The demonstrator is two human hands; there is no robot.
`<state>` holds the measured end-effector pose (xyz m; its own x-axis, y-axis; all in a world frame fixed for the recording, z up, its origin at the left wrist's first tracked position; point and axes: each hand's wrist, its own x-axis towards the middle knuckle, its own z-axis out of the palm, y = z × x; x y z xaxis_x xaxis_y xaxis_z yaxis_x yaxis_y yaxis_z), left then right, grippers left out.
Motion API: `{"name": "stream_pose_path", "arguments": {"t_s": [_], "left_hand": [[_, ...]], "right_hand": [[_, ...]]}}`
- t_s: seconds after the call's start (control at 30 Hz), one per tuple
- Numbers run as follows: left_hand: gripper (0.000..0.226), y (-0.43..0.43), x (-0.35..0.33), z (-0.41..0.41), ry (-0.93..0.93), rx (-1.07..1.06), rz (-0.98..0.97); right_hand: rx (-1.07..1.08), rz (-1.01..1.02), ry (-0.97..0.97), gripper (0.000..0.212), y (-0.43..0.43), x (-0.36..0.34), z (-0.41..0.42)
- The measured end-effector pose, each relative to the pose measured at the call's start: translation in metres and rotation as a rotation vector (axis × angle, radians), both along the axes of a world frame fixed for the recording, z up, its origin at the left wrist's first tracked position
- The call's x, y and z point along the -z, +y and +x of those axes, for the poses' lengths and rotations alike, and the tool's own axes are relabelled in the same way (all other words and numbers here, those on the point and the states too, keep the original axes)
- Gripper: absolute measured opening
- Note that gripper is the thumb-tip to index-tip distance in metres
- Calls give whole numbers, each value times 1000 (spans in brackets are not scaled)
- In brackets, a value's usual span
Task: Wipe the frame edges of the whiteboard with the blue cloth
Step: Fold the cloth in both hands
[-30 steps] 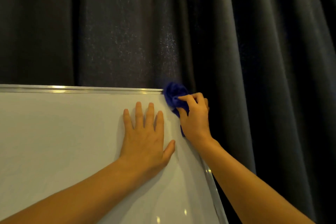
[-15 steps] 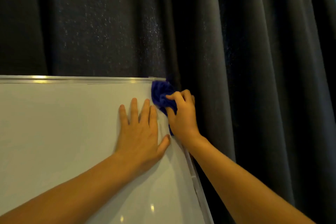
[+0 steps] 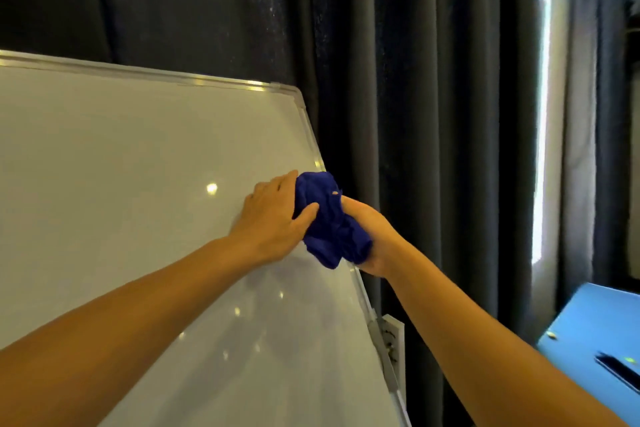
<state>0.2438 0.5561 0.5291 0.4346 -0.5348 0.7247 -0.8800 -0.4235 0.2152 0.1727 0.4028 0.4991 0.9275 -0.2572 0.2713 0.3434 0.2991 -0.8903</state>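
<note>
A white whiteboard point(image 3: 138, 166) with a thin silver frame point(image 3: 310, 135) fills the left of the view. A bunched blue cloth point(image 3: 329, 222) is pressed against the frame's right edge, well below the top right corner. My right hand point(image 3: 372, 239) grips the cloth from the right, behind the frame edge. My left hand point(image 3: 273, 215) lies on the board surface just left of the cloth, its thumb and fingertips touching the cloth. The frame edge under the cloth is hidden.
Dark pleated curtains point(image 3: 433, 114) hang behind and to the right of the board, with a bright gap of window light point(image 3: 543, 114). A blue surface point(image 3: 595, 329) with a dark pen-like item sits at the lower right. A metal bracket point(image 3: 391, 336) is on the board's right edge.
Both hands and the cloth have slid down the right frame edge from the top right corner. My left hand has closed in on the cloth. The view has shifted right and down.
</note>
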Motion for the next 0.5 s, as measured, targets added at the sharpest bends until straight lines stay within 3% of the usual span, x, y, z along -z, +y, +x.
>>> {"name": "stream_pose_path", "arguments": {"t_s": [0.13,0.23,0.37,0.5], "left_hand": [[35,18,34,-38,466,197,-159],[32,32,80,-61,695,222,-173],[25,36,142,-93,1153,309,-167],[22,20,206,-129,1382,329,-91]], "right_hand": [[-76,96,137,41,17,36,-42],[-97,-40,319,53,22,73,-80],[-56,-297,470,36,19,124,-125],[-6,-321,646,25,-3,180,-171]]}}
